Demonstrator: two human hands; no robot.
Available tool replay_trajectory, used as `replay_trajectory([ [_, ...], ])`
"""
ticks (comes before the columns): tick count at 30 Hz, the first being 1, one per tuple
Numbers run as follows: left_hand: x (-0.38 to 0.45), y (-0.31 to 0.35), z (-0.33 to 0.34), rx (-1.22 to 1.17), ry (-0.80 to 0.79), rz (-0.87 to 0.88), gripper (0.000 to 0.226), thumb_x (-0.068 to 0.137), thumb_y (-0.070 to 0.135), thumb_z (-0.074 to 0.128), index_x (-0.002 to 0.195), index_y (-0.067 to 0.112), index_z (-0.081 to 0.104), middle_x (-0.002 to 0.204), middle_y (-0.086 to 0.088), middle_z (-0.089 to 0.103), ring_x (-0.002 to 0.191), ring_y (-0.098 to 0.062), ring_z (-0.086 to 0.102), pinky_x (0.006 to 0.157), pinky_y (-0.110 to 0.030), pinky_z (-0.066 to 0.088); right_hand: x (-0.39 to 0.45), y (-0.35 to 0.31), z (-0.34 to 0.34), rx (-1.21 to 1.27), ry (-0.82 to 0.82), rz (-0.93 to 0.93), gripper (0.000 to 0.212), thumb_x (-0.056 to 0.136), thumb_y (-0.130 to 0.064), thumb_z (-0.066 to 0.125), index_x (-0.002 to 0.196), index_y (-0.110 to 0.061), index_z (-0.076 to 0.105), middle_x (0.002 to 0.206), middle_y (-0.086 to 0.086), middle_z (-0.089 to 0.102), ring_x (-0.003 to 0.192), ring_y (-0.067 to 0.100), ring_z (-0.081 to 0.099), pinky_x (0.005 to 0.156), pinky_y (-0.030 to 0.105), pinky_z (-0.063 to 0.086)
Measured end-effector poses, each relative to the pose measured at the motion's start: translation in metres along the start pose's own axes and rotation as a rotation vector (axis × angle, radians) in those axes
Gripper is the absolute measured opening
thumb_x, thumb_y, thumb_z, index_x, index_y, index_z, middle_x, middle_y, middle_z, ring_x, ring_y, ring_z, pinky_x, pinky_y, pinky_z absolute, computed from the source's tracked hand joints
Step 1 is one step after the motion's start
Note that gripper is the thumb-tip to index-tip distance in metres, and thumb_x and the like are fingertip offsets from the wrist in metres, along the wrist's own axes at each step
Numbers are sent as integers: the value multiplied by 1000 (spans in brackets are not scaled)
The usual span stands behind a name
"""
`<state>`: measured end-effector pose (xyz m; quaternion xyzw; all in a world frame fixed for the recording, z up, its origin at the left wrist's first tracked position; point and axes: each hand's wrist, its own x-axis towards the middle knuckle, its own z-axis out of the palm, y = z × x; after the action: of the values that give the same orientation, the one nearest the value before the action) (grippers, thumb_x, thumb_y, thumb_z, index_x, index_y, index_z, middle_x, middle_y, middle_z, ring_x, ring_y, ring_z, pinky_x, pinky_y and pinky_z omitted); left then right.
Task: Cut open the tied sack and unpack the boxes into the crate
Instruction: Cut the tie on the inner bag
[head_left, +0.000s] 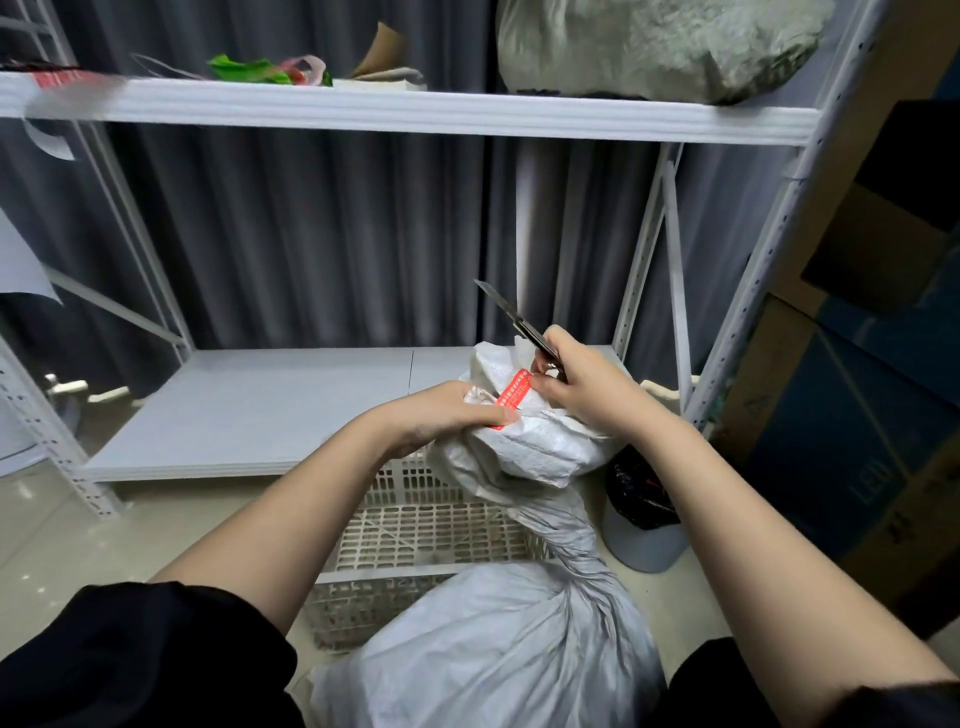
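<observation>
Sack (498, 649) neck gripped by left hand (447, 410); right hand (582, 384) clenches knife (514, 317) (blade up) beside it.

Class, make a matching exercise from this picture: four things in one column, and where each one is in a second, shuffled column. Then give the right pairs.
Things:
1. utility knife
2. red tag
3. white crate
4. grey bundle

Places:
A. on the top shelf
B. on the floor under the sack's neck
C. in the right hand, blade pointing up
D. at the sack's tied top, between the hands

Pairs: 1-C, 2-D, 3-B, 4-A
</observation>
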<state>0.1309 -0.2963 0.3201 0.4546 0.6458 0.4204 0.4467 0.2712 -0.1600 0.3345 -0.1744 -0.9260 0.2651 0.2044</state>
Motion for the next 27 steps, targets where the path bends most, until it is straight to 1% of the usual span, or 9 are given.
replay_trajectory([
  [3,0,-1,0,17,58,8,21,79,24,70,96,11,71,98,-5,75,91,-15,69,87,-25,52,1,1,0,107,16,20,24,91,-14,58,85,-21,36,78,-12,54,52,4,48,57,20,41],
  [5,0,-4,5,49,190,55,15,80,17,72,92,8,68,89,-2,73,82,-13,65,77,-18,50,-3,5,4,210,42,59,23,91,-12,59,85,-18,37,80,-8,56,49,0,44,53,14,39],
  [7,1,-8,12,129,339,144,21,79,10,74,87,17,55,80,4,62,72,-8,56,66,-16,47,-7,8,8,253,63,87,25,91,-12,59,81,-20,37,81,-2,58,52,2,45,54,18,41],
  [9,4,-15,16,209,415,242,37,77,10,74,93,17,42,85,0,57,74,-11,51,69,-26,45,-8,9,11,261,70,104,26,91,-13,58,80,-21,37,83,2,59,56,8,48,56,23,43],
  [12,2,-20,19,203,398,391,40,77,6,70,100,22,42,99,2,60,86,-10,58,81,-30,48,-7,7,9,264,86,115,26,91,-13,59,80,-21,37,84,3,59,53,3,48,54,16,41],
  [15,0,-18,18,246,319,464,50,78,-3,68,114,27,50,108,13,56,95,2,55,90,-14,43,-8,5,6,261,68,121,24,91,-15,59,81,-20,38,85,0,60,58,5,47,56,14,40],
  [19,2,-18,13,222,333,412,52,77,-3,71,121,21,57,109,11,58,92,8,54,89,-7,40,-11,4,9,274,86,143,17,94,-17,53,86,-16,39,77,-2,50,61,9,41,58,17,37],
  [23,0,-20,12,172,362,371,51,76,0,74,120,22,59,100,13,59,83,13,54,84,-2,39,-17,2,2,316,257,145,7,96,-10,40,98,-14,35,99,5,50,82,14,49,78,28,41],
  [27,1,-11,16,132,370,380,51,77,3,74,122,23,60,92,11,59,79,12,54,80,-1,37,-26,-7,-17,41,427,-97,10,98,-17,40,105,-12,45,99,-2,45,89,10,45,79,18,35],
])
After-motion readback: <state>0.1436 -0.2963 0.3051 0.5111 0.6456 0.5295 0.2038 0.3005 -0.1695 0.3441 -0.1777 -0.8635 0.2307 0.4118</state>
